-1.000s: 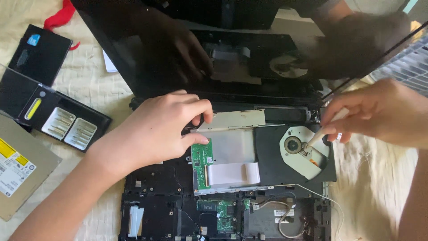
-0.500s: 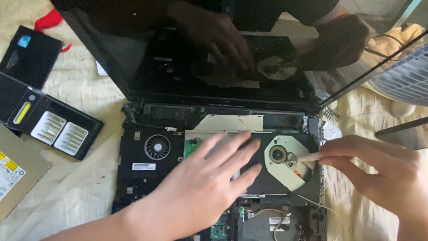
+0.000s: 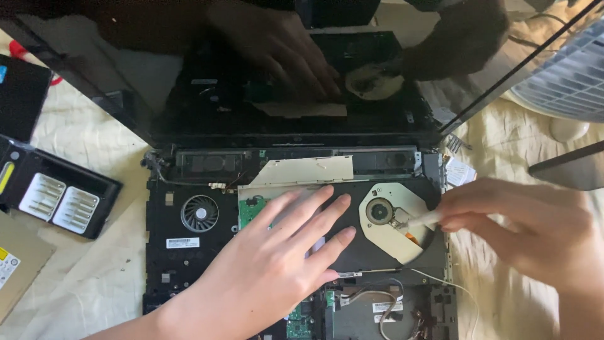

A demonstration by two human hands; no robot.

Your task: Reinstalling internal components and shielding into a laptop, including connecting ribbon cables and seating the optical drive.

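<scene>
An opened black laptop base (image 3: 189,264) lies before me with its insides bare and its dark screen (image 3: 207,82) tilted up behind. My left hand (image 3: 277,264) rests flat, fingers spread, on the black optical drive (image 3: 371,252) in the middle. My right hand (image 3: 528,226) pinches a small white stick (image 3: 423,219) whose tip touches the pale round disc area (image 3: 393,220) beside the drive's spindle hub (image 3: 379,211). A round cooling fan (image 3: 199,213) and a green circuit board (image 3: 251,211) sit left of my left hand.
A black cover panel (image 3: 50,195) with silver vents lies on the cream cloth (image 3: 88,283) at left, with a tan flat drive (image 3: 16,264) below it. A white fan grille (image 3: 560,75) stands at the upper right. Loose wires (image 3: 377,302) run below the drive.
My left hand has slid from the drive's top left down onto its middle, fingers now spread flat. The right hand has lowered a little, still holding the stick at the disc area.
</scene>
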